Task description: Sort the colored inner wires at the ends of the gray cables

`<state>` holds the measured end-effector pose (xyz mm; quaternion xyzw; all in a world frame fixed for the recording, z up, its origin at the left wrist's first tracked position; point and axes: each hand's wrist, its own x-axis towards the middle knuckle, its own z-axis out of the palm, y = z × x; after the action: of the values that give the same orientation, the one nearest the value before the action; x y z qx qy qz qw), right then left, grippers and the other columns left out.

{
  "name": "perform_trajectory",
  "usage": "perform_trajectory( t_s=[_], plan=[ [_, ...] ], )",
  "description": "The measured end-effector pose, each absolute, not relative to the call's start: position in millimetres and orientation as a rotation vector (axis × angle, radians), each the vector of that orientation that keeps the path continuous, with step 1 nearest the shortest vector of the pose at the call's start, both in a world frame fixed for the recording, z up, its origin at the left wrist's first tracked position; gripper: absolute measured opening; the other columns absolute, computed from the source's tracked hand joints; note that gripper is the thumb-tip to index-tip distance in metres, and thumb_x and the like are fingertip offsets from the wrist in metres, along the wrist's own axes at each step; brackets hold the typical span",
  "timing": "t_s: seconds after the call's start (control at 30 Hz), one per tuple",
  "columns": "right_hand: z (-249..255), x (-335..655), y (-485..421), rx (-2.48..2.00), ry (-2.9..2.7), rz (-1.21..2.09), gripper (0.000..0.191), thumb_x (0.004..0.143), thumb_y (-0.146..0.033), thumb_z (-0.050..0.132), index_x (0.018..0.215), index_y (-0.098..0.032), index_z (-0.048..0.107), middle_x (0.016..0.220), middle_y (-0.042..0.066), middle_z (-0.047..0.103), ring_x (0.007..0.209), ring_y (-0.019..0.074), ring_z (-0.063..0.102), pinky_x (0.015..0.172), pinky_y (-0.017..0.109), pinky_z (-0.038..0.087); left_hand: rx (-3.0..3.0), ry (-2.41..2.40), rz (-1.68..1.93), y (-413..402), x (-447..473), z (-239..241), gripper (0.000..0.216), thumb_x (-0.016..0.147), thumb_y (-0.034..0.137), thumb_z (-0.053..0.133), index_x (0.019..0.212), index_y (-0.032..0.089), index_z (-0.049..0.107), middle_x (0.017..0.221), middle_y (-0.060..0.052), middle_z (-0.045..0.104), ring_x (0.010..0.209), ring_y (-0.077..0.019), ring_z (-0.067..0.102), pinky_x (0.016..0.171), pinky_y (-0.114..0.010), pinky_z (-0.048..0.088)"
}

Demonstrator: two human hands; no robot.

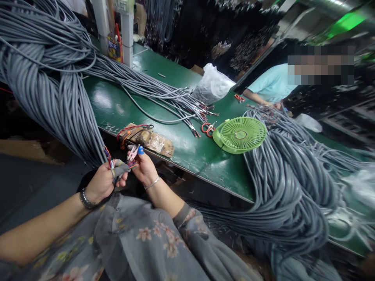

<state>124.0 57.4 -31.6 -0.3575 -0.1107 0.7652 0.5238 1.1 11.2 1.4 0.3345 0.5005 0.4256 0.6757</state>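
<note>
My left hand (103, 182) is closed round the ends of several grey cables (118, 169), with coloured inner wires sticking out above my fingers. My right hand (144, 167) is closed on a small cutting tool (132, 152) held at those wire ends; a blue cap covers one fingertip. Both hands are just below the near edge of the green table (187, 150). A thick hank of grey cables (49, 74) runs from my left hand up to the top left.
On the table lie a brown taped block with red wires (149, 138), a green fan (240, 134), red-handled scissors (207, 128), a clear plastic bag (212, 84) and more grey cables (164, 95). A second cable heap (290, 183) hangs at right. Another person (274, 84) sits across.
</note>
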Motion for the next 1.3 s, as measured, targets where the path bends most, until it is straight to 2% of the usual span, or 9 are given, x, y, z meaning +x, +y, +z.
perform_trajectory(
  t_s=[0.23,0.5,0.77,0.9,1.2,1.3],
  plan=[
    [-31.5,126.1,53.8,-0.836,-0.266,1.888,0.038,0.093,-0.055,0.065,0.081,-0.019,0.066,0.069,0.001,0.069,0.057,0.0130,0.058,0.055,0.024,0.050,0.763,1.120,0.952,7.1,-0.5,3.1,0.034,0.052,0.038,0.088,0.055,0.019,0.060,0.047,0.002,0.061,0.037,-0.0088,0.051,0.038,-0.020,0.038],
    [-28.5,129.4,51.4,-0.848,-0.358,1.844,0.020,0.091,-0.036,0.070,0.081,-0.018,0.069,0.071,0.001,0.070,0.059,0.0127,0.057,0.055,0.023,0.049,0.741,1.125,0.995,-2.6,-4.7,6.7,0.033,0.053,0.037,0.088,0.058,0.019,0.062,0.049,0.002,0.063,0.039,-0.0097,0.054,0.039,-0.020,0.037],
    [-36.1,129.1,54.8,-0.899,-0.462,1.792,0.046,0.094,-0.058,0.061,0.078,-0.017,0.068,0.072,0.005,0.071,0.060,0.0134,0.059,0.060,0.025,0.051,0.712,1.135,1.072,4.0,4.2,7.7,0.032,0.053,0.034,0.087,0.060,0.018,0.060,0.050,0.002,0.064,0.039,-0.0094,0.054,0.040,-0.019,0.035],
    [-39.9,128.7,58.2,-0.875,-0.453,1.860,0.045,0.092,-0.059,0.064,0.079,-0.016,0.069,0.074,0.006,0.071,0.062,0.0152,0.060,0.063,0.029,0.053,0.717,1.152,1.079,5.9,6.6,5.5,0.033,0.053,0.034,0.086,0.062,0.019,0.058,0.051,0.002,0.064,0.039,-0.0100,0.055,0.039,-0.020,0.035],
    [-41.4,122.1,66.3,-0.823,-0.251,1.927,0.037,0.094,-0.050,0.066,0.077,-0.017,0.068,0.067,0.002,0.068,0.054,0.0129,0.056,0.062,0.027,0.052,0.677,1.199,1.093,8.2,10.9,6.6,0.037,0.048,0.038,0.088,0.057,0.018,0.059,0.047,0.002,0.063,0.037,-0.0086,0.054,0.037,-0.018,0.033],
    [-38.6,120.2,65.0,-0.806,-0.233,1.919,0.040,0.096,-0.052,0.063,0.078,-0.017,0.068,0.066,0.001,0.067,0.053,0.0122,0.055,0.058,0.025,0.051,0.673,1.211,1.085,7.2,10.8,7.4,0.039,0.046,0.039,0.090,0.055,0.018,0.059,0.046,0.002,0.063,0.036,-0.0087,0.054,0.037,-0.017,0.033]
  ],
)
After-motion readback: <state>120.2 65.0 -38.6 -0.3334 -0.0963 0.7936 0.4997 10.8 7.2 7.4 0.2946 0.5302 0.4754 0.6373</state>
